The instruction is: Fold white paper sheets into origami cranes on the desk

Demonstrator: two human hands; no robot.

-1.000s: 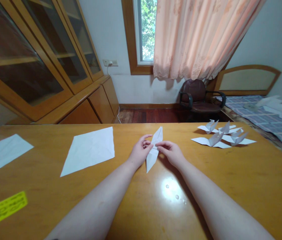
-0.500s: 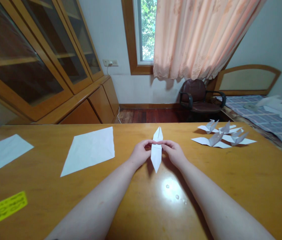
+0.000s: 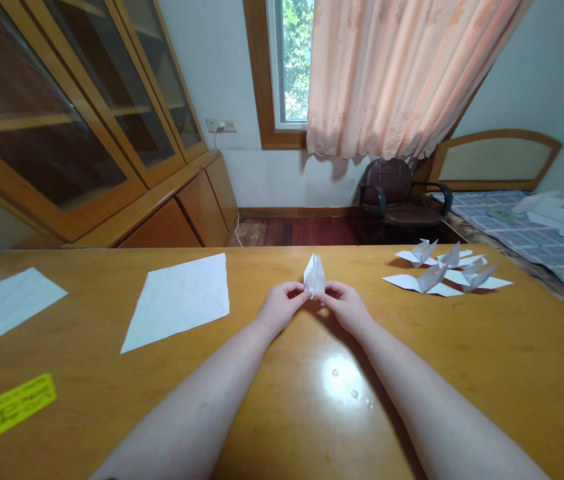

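Observation:
A small piece of folded white paper [image 3: 315,273] stands near the far edge of the wooden table, its pointed tips upward. My left hand [image 3: 283,307] pinches its lower left side between thumb and fingers. On the other side, my right hand [image 3: 345,303] grips the lower right corner in the same way. Both thumbs press along the bottom fold. To the right sit several folded paper cranes [image 3: 432,277] with spread wings. Left of my hands lies a flat white sheet of paper [image 3: 179,303].
Another white sheet [image 3: 7,307] lies at the table's far left. A yellow label with dark writing [image 3: 7,413] is at the lower left. Beyond the table [image 3: 282,433] stand a glass-door cabinet [image 3: 132,180], an office chair [image 3: 397,193] and a bed [image 3: 527,213].
The long folded paper has been doubled over at its middle, its near point brought up to the far one. My thumbs have moved down to the fold.

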